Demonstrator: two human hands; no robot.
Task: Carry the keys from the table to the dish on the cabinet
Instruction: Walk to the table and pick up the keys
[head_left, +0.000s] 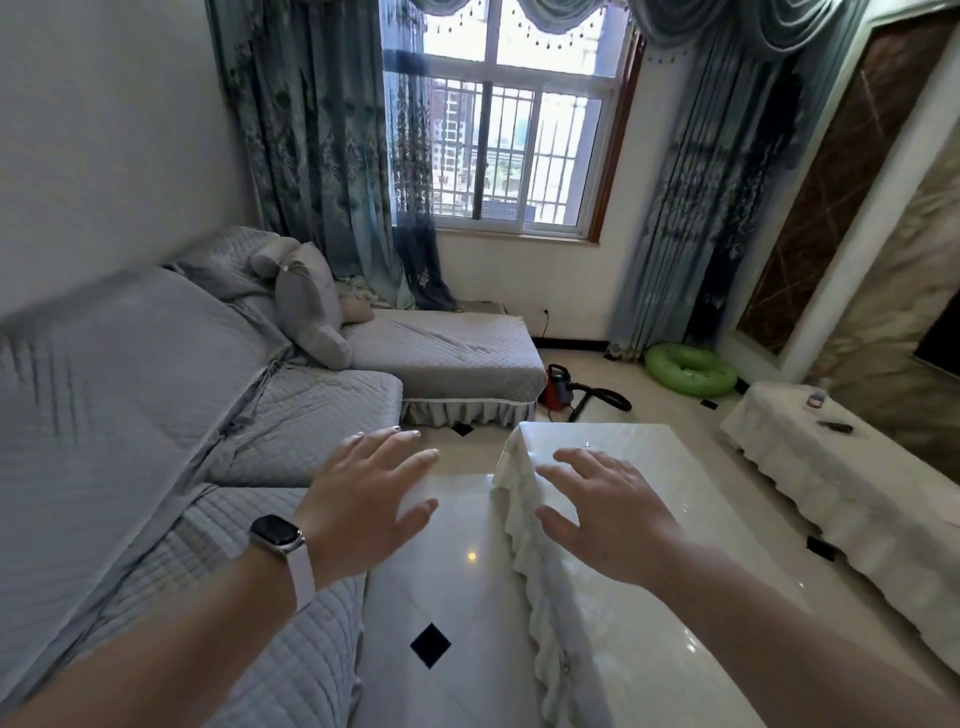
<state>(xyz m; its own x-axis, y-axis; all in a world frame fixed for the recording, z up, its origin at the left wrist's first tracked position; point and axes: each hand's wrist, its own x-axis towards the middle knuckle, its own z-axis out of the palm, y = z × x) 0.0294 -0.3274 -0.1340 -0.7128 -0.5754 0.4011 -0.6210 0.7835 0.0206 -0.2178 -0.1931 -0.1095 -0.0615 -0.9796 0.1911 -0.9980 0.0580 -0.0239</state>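
Observation:
Both my hands are stretched out in front of me, fingers spread and holding nothing. My left hand (363, 499), with a watch on its wrist, hovers over the floor between sofa and table. My right hand (608, 514) hovers above the coffee table (644, 587), which has a white cloth under a glossy top. A tiny glinting item (587, 445) lies near the table's far edge; I cannot tell if it is the keys. At the right stands the low cabinet (810, 467) under a white cloth, with a small round dish (815, 399) and a dark oblong object (835, 426) on it.
A grey quilted corner sofa (171, 426) with cushions fills the left. A narrow strip of glossy tiled floor (447, 597) runs between sofa and table. Beyond the table lie a red vacuum cleaner (560, 383) and a green swim ring (690, 368) below the curtained window.

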